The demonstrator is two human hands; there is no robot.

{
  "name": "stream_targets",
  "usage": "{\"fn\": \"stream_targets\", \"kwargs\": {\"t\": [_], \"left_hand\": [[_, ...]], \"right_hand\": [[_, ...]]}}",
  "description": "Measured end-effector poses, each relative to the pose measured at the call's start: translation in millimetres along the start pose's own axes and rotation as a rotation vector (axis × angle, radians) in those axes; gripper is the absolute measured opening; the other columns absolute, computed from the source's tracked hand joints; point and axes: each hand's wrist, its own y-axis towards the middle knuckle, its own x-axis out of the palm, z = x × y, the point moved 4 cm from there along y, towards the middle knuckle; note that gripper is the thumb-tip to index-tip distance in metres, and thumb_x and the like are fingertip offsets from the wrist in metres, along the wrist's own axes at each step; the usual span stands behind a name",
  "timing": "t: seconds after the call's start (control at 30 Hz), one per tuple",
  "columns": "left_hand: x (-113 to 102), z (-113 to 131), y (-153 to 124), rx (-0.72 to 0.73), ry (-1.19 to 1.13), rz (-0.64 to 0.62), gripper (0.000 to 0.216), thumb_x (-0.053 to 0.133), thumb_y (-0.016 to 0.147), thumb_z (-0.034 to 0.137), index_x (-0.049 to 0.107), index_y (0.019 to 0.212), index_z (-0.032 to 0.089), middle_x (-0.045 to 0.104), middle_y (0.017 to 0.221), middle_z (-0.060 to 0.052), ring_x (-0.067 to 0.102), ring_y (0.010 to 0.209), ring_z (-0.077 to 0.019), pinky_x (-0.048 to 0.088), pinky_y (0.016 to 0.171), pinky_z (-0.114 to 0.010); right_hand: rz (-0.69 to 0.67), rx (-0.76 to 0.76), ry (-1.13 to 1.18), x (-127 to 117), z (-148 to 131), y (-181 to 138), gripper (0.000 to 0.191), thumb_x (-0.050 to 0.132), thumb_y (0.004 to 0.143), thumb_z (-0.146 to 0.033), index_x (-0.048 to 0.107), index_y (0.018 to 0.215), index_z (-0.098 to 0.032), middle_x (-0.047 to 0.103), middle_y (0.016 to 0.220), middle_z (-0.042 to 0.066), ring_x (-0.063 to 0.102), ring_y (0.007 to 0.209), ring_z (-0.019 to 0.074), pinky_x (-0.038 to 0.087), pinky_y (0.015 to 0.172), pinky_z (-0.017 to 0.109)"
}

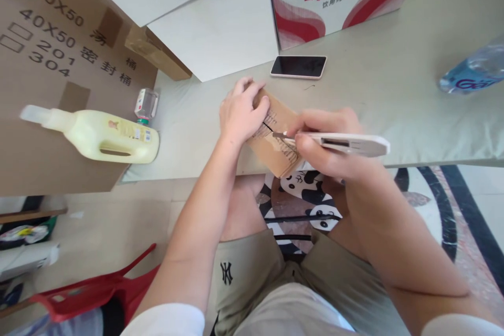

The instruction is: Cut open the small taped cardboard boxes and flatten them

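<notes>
A small brown piece of cardboard [281,164], seemingly layered at its near end, lies slanted at the table's front edge. Dark scribbled marks and a short black line run across its top, and one patch is torn pale. My left hand [242,113] grips its far left side, thumb on top and fingers around the far end. In my right hand [331,142] is a white utility knife [362,144], pinched near the front. Its blade points left and meets or hovers just above the cardboard beside the black line; I cannot tell which.
A phone [299,66] lies behind the cardboard on the cloth-covered table [417,131]. White-and-red carton [338,0] and white box [220,31] stand at the back. A yellow jug [118,136] and small bottle [146,105] are left, a water bottle [472,71] right.
</notes>
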Motion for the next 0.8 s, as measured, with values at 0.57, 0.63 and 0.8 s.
{"fn": "stream_targets", "kwargs": {"t": [0.57, 0.63, 0.8], "left_hand": [[0.1, 3.6, -2.6, -0.025, -0.013, 0.005, 0.037, 0.068, 0.082, 0.032, 0.075, 0.118, 0.034, 0.058, 0.148, -0.003, 0.05, 0.139, -0.0358, 0.035, 0.122, -0.053], [0.7, 3.4, -2.6, -0.03, -0.005, -0.003, 0.037, 0.067, 0.082, 0.031, 0.075, 0.118, 0.035, 0.057, 0.148, -0.003, 0.049, 0.14, -0.0359, 0.035, 0.122, -0.053], [0.8, 3.5, -1.8, -0.025, -0.057, 0.008, 0.036, 0.068, 0.082, 0.029, 0.075, 0.117, 0.033, 0.058, 0.145, -0.005, 0.048, 0.14, -0.0372, 0.033, 0.122, -0.055]], "right_hand": [[-0.076, -0.082, -0.345, 10.5, -0.6, -0.7, 0.017, 0.052, 0.08, -0.031, 0.068, 0.078, -0.025, 0.057, 0.054, 0.0, 0.043, 0.047, 0.0134, 0.028, 0.051, 0.028], [-0.078, -0.088, -0.376, 11.2, -2.2, -1.1, 0.015, 0.052, 0.078, -0.03, 0.066, 0.074, -0.025, 0.056, 0.052, 0.0, 0.041, 0.046, 0.013, 0.026, 0.051, 0.028], [-0.105, -0.101, -0.402, 12.9, -3.4, -2.0, 0.013, 0.053, 0.076, -0.028, 0.064, 0.071, -0.024, 0.058, 0.054, 0.0, 0.041, 0.048, 0.0131, 0.024, 0.052, 0.029]]}}
